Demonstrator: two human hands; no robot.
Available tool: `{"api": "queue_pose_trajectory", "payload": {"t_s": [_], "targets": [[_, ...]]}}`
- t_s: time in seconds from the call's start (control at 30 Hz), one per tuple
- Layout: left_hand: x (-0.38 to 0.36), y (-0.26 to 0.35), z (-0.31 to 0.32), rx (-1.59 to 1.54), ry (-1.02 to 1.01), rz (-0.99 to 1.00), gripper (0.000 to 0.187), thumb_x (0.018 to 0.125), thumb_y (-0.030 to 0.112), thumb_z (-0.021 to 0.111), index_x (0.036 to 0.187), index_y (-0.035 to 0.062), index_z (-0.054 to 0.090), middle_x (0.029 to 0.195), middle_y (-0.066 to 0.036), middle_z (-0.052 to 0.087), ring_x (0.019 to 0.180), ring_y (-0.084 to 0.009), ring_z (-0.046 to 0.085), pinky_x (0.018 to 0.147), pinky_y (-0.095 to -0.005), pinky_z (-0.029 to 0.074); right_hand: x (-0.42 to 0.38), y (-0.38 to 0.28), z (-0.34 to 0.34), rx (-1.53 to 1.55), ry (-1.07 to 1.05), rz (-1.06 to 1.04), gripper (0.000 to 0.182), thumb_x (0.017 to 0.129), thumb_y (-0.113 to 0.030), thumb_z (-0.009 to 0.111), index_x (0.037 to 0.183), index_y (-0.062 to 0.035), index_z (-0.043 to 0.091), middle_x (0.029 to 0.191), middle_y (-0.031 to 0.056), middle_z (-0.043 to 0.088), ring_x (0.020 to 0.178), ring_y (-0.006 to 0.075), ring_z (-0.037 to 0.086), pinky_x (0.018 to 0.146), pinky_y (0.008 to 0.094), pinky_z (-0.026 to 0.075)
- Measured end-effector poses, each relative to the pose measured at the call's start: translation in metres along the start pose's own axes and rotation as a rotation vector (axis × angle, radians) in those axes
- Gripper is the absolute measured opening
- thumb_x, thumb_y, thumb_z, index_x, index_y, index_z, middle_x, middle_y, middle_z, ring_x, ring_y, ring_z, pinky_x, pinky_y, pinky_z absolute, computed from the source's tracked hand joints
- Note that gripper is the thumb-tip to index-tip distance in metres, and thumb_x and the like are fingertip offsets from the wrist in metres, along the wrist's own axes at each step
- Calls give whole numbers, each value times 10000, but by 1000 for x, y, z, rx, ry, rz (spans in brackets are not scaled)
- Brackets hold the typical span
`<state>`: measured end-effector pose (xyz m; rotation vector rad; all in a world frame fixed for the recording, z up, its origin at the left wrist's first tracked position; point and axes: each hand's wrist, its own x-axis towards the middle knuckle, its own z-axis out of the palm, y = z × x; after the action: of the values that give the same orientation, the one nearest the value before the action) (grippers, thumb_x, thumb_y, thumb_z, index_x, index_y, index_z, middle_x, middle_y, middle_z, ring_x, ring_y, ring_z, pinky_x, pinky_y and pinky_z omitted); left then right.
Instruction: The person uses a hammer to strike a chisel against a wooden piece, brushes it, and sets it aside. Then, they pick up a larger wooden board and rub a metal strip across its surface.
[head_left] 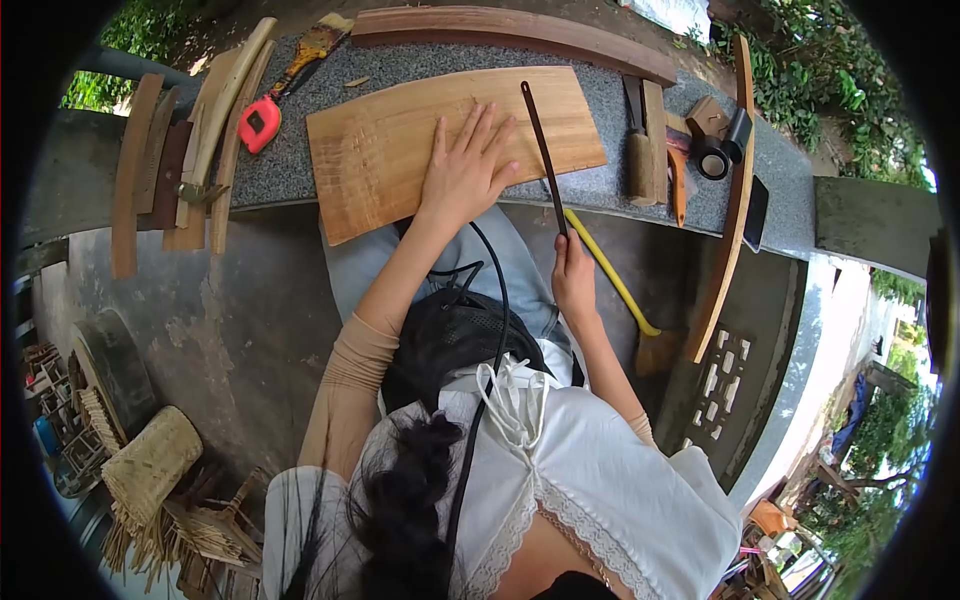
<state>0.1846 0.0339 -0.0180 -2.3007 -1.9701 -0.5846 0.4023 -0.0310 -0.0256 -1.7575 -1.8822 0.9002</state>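
A wide wooden board (370, 165) lies across the grey stone tabletop, its near edge over my lap. My left hand (466, 165) rests flat on the middle of the board, fingers spread. In my right hand (574, 280), just off the table's near edge, is a thin dark bar (545, 150) with a small hole near its far end. The fingers are closed around the bar's near end. Its upper part slants over the right side of the board.
Left of the board lie a red tape measure (260, 124), a worn brush (318, 45) and several wood strips (150, 150). A long beam (510, 32) lies behind it. To the right are a chisel (640, 150), black tape roll (711, 163) and curved strip (735, 200). A yellow-handled broom (620, 280) stands below.
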Motion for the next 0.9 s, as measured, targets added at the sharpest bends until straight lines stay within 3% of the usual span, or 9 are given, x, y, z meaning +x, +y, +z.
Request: {"api": "queue_pose_trajectory", "payload": {"t_s": [0.23, 0.33, 0.57, 0.67, 0.73, 0.9], "targets": [[-1, 3, 0, -69, 26, -59, 639, 944, 429, 457, 1465, 82, 331, 1525, -54, 331, 1407, -193, 307, 1139, -542, 190, -46, 36, -10, -92, -20, 41, 158, 1001, -174, 447, 991, -20, 481, 669, 273, 565, 667, 491, 559, 547, 531, 395], [-2, 4, -1, -55, 21, -50, 642, 944, 429, 452, 1467, 79, 325, 1529, -50, 324, 1411, -190, 301, 1141, -540, 186, -68, 44, -18, -119, -15, 23, 152, 998, -168, 452, 994, -20, 485, 672, 277, 566, 670, 484, 567, 548, 531, 401], [-1, -2, -1, -68, -17, -56, 567, 974, 328, 404, 1478, 87, 303, 1530, -42, 322, 1413, -189, 294, 1158, -520, 152, -9, 0, -10, -105, -9, -27, 147, 992, -153, 457, 961, -11, 478, 671, 278, 561, 674, 491, 557, 558, 541, 395], [1, -5, 2, -240, -25, -103, 548, 983, 265, 381, 1477, 50, 282, 1530, -77, 315, 1416, -212, 286, 1166, -491, 152, -26, 10, -13, -128, -39, 26, 150, 991, -158, 462, 971, -12, 483, 680, 282, 563, 683, 489, 563, 562, 540, 397], [3, -5, 9, -228, 134, -188, 550, 985, 240, 376, 1469, 1, 267, 1527, -121, 307, 1418, -237, 281, 1169, -467, 164, -50, 32, -17, -142, -45, 66, 153, 990, -162, 464, 983, -11, 489, 685, 286, 565, 687, 486, 568, 564, 537, 402], [1, -1, 6, -53, 47, -175, 550, 983, 234, 375, 1455, -29, 275, 1523, -143, 305, 1419, -245, 280, 1168, -462, 171, -47, 28, -16, -149, -53, 46, 166, 990, -160, 460, 1039, -9, 509, 698, 293, 573, 687, 480, 582, 571, 527, 423]]}}
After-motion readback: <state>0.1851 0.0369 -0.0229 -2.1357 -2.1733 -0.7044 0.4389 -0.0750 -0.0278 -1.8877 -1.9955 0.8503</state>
